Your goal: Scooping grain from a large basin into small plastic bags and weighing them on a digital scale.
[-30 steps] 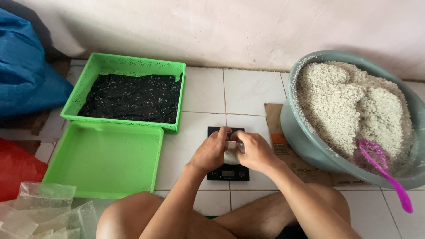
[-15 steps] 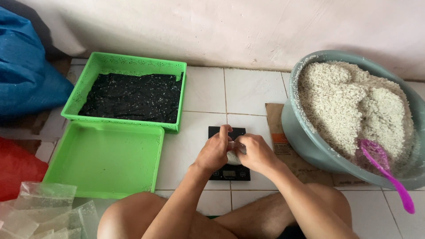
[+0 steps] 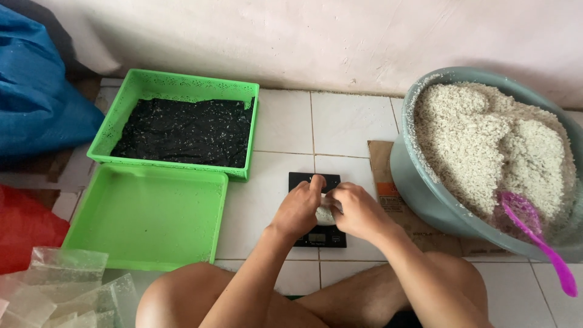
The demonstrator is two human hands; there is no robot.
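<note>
Green trays point(image 3: 146, 218), black scale point(image 3: 316, 237), grey basin point(image 3: 419, 194), pink scoop point(image 3: 534, 237).

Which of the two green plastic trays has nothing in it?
The nearer green plastic tray, closest to the person's knee, shows only its bare floor. The farther green plastic tray by the wall holds a black sheet.

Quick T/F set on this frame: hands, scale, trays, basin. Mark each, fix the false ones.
1. Both hands, left hand and right hand, hold a small white packet over the flat black digital scale. True.
2. The large grey round basin is empty. False: it is heaped with white grains.
3. The pink plastic scoop lies in the basin at the person's right. True.
4. The far green plastic tray holds a black sheet. True.
5. The near green plastic tray is full of grains. False: nothing lies in it.
</note>
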